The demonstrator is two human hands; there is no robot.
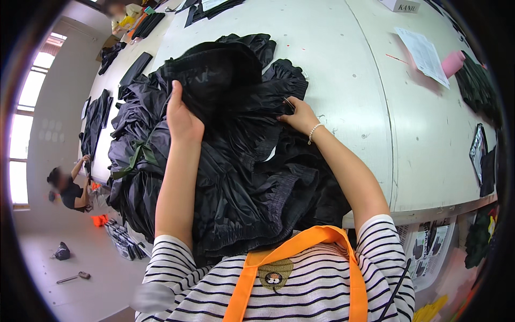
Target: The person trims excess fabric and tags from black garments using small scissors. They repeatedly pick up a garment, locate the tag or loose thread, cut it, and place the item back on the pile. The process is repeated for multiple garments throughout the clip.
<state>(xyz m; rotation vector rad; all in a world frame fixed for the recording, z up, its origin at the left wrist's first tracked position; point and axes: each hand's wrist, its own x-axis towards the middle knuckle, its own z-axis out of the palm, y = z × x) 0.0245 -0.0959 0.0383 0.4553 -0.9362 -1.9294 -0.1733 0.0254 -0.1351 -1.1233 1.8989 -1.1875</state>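
**Both hands on a heap of black garments**

Head view: a big pile of black garments (pixel 236 177), shiny and gathered, lay on the near edge of a white table (pixel 332 64), spilling toward the person's chest. The left hand (pixel 182 118) was closed on a fold of the top garment (pixel 220 75), fingers curled over the cloth and thumb beneath, lifting that piece up off the heap. The right hand (pixel 300 115), with a bead bracelet (pixel 314 133) at the wrist, pinched the same garment's edge at its right side, fingertips shut on the fabric. Both forearms reached up from the lower edge, over a striped shirt (pixel 322 279) crossed by orange straps (pixel 300 247). A green strip (pixel 137 155) sat tied around a bundle at the left of the pile.

Farther back on the table lay more black pieces (pixel 137 67) in flat stacks. To the right were a printed paper (pixel 424 53), a pink roll (pixel 453 63) just beside it, and a white box (pixel 399 5) near the far edge. Another person (pixel 70 188) crouched on the floor at the left, well apart from the pile.
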